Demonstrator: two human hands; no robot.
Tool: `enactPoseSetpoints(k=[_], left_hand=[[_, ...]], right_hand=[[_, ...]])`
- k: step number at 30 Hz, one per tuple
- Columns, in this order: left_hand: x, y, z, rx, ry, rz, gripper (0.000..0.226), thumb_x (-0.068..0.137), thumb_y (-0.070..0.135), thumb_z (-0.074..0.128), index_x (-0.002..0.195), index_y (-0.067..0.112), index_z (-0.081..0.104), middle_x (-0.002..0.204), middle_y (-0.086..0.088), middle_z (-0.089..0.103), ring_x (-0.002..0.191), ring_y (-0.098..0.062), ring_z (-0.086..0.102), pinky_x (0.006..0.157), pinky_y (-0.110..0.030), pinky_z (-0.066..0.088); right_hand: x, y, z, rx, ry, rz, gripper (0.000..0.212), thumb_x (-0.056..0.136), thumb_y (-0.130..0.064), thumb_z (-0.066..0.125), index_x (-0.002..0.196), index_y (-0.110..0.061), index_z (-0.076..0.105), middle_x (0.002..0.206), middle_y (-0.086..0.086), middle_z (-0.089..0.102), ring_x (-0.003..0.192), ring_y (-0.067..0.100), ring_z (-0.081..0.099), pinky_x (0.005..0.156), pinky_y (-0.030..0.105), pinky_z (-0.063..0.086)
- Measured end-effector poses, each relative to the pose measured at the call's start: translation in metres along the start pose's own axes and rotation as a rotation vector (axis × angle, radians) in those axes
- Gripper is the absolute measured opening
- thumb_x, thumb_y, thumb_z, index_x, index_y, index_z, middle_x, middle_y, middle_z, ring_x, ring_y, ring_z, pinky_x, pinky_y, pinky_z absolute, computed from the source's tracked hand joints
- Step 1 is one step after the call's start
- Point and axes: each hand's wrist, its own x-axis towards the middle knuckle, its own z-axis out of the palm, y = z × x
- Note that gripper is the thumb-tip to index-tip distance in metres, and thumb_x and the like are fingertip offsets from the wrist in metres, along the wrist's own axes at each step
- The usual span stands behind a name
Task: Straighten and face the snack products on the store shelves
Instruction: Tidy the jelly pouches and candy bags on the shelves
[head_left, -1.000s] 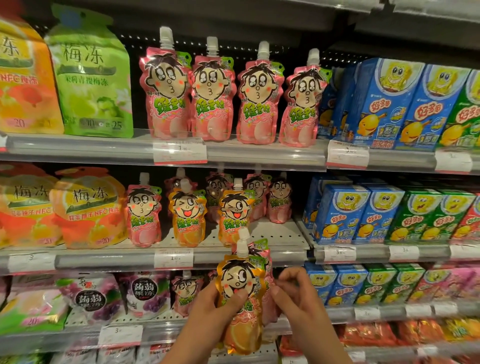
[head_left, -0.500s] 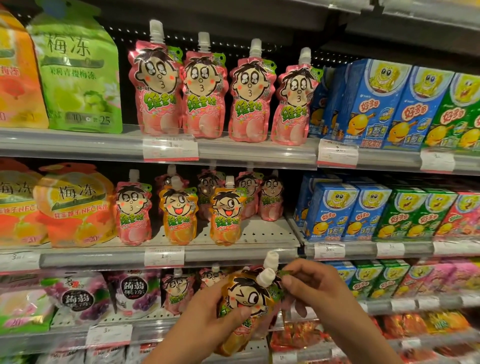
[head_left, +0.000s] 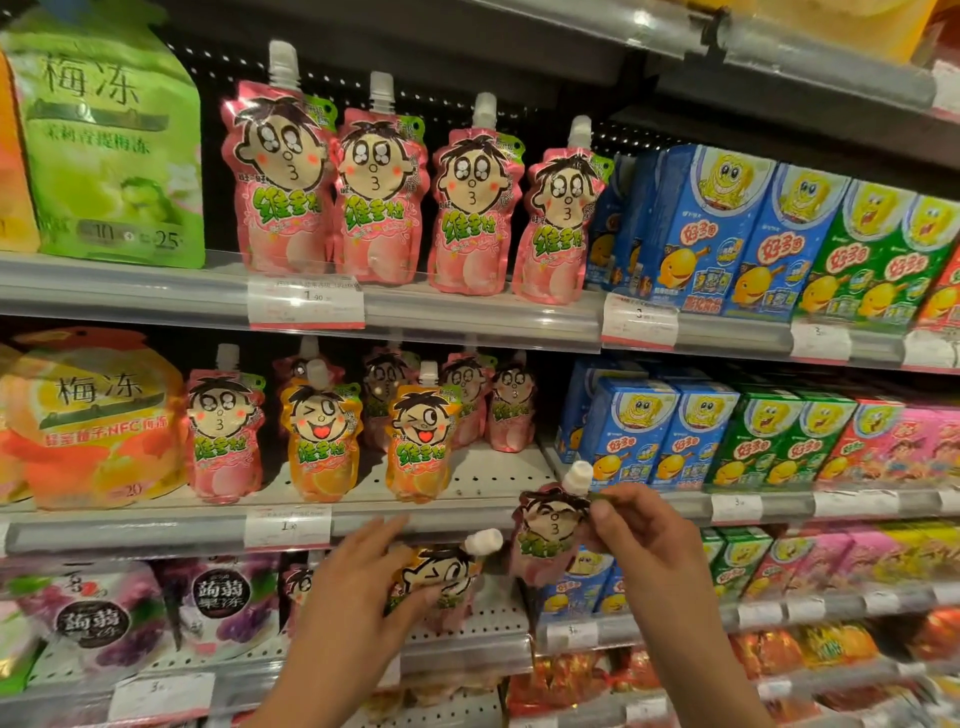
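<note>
**Two Squishy Pouches, One in Each Hand**

The soft pink jelly pouch with a white cap (head_left: 545, 540) looked light and floppy. It would bend if squeezed, so the stiff top by the cap seemed the best place to hold. The right hand (head_left: 649, 540) pinched it there, just in front of the middle shelf edge (head_left: 156, 535). The left hand (head_left: 358, 577) held the soft orange jelly pouch (head_left: 441, 577) with thumb and curled fingers, tilted, near the lower shelf.

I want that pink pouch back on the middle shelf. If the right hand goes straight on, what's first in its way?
The right hand, holding the pink pouch, would probably meet the shelf lip first; depth is unclear.
</note>
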Motion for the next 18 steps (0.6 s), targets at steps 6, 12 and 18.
enactPoseSetpoints(k=[6,12,18], left_hand=[[0.01,-0.029,0.01,0.159,-0.034,-0.042,0.064,0.079,0.073,0.04,0.11,0.03,0.076,0.159,0.003,0.037,0.147,-0.031,0.036,0.109,-0.06,0.04],[0.011,-0.023,0.008,0.289,-0.21,-0.014,0.049,0.081,0.069,0.063,0.119,0.039,0.067,0.16,0.018,0.012,0.153,-0.025,0.019,0.117,-0.053,0.03],[0.013,-0.035,0.009,0.315,-0.2,0.011,0.045,0.068,0.053,0.087,0.107,0.038,0.073,0.151,0.018,0.04,0.137,-0.023,0.051,0.104,-0.053,0.048]], right_hand=[[0.029,-0.003,0.008,-0.077,0.045,-0.111,0.016,0.1,-0.017,0.059,0.093,-0.028,0.068,0.096,-0.004,0.075,0.093,0.015,0.071,0.085,0.036,0.055],[0.067,0.001,0.028,-0.132,0.096,-0.153,0.01,0.102,-0.018,0.057,0.098,-0.025,0.064,0.086,-0.011,0.073,0.083,0.003,0.068,0.074,0.021,0.053],[0.107,0.026,0.046,-0.073,0.051,0.032,0.011,0.102,-0.021,0.057,0.093,-0.021,0.063,0.09,0.003,0.074,0.083,0.015,0.07,0.079,0.038,0.058]])
